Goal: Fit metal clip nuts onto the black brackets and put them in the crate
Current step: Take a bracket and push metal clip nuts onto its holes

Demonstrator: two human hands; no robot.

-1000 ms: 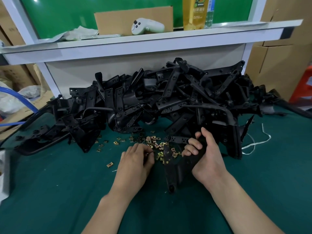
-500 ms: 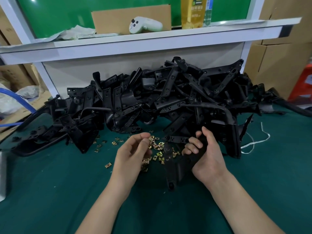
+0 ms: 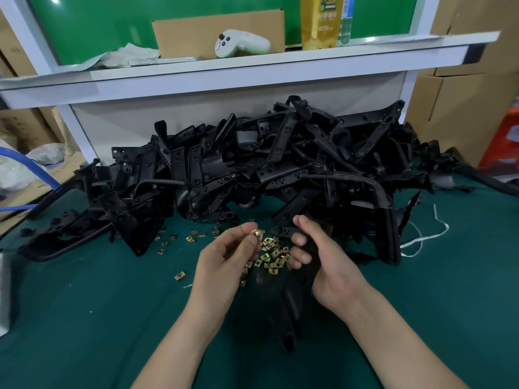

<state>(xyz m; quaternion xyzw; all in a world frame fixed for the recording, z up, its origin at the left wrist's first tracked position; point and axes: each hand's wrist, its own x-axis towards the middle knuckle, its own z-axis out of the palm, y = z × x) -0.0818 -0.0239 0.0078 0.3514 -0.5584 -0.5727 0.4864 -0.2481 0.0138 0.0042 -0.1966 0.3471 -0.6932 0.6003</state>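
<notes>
1. Left hand [image 3: 224, 265] pinches one clip nut [image 3: 256, 233] between thumb and forefinger, just beside the loose clip nuts [image 3: 273, 255] on the green worktop [image 3: 84, 318].
2. Right hand [image 3: 334, 270] grips a black bracket [image 3: 289, 301], fingers curled around it.
3. Bracket pile [image 3: 280, 169] lies behind both hands.

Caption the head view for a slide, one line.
Left hand pinches a clip nut over the loose nuts; right hand grips a black bracket, bracket pile behind on the green mat.
</notes>
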